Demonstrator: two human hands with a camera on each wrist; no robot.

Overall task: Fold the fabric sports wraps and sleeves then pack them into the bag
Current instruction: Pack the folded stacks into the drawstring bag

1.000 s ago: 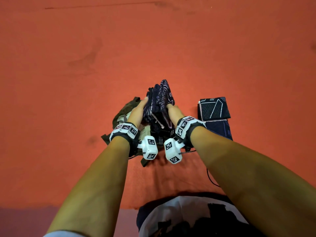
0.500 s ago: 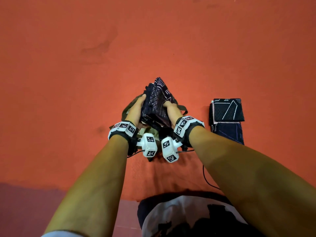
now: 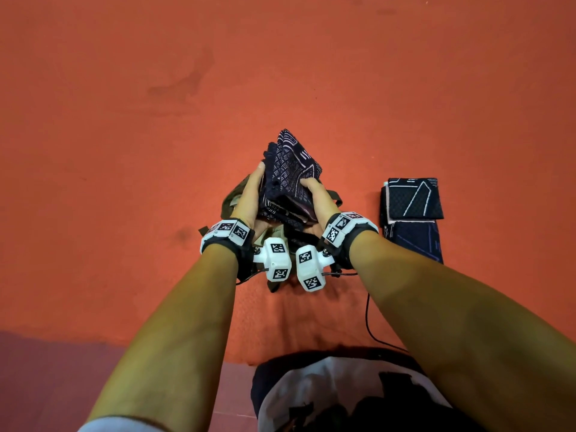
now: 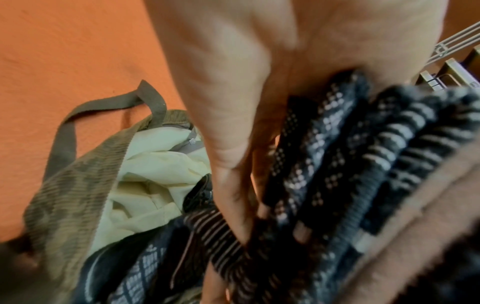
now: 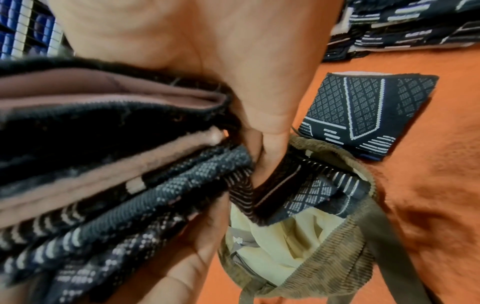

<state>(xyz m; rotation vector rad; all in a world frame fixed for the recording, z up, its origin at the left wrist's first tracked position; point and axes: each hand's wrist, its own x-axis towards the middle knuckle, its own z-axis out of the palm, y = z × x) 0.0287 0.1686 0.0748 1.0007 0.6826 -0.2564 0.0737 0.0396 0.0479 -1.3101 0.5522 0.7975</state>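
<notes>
Both hands' fingers (image 4: 228,185) clamp folded wraps stack (image 3: 290,179) over bag (image 5: 324,273).

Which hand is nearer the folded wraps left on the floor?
Right. The right hand grips the stack of folded wraps over the bag, on the side toward the folded wraps on the floor. The left hand holds the stack's far side.
</notes>
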